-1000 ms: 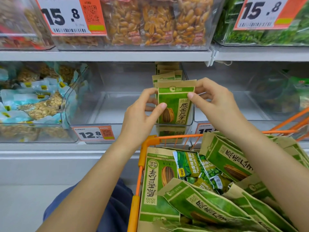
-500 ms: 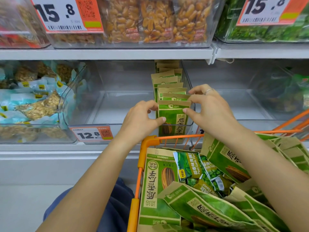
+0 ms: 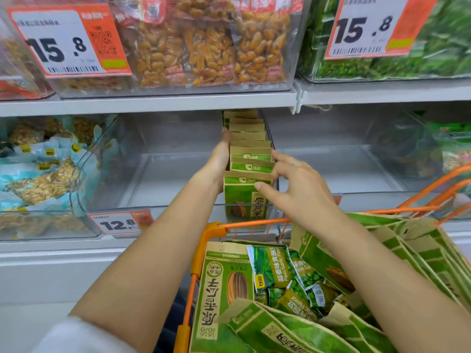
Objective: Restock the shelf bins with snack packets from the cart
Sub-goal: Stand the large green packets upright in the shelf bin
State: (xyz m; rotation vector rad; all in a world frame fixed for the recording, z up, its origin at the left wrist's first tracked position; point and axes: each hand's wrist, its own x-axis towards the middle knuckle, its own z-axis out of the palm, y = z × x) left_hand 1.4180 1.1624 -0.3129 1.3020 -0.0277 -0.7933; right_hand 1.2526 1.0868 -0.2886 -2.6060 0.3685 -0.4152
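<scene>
Supermarket shelving, clear bins on two levels: left hand [image 3: 220,159] laid flat, fingers straight, against the left side of a row of sunflower seed packets [image 3: 248,159] standing in the middle clear bin [image 3: 158,174], right hand [image 3: 293,184] loosely spread, fingertips [image 3: 260,185] touching the front packet [image 3: 244,197], gripping nothing. Roughly nine packets upright in one row along the bin's right wall, most of its floor bare, so seemingly early in the restock. Orange cart [image 3: 201,250] below holding many more seed packets, too overlapped to count, plus several garlic pea packets [image 3: 274,268].
</scene>
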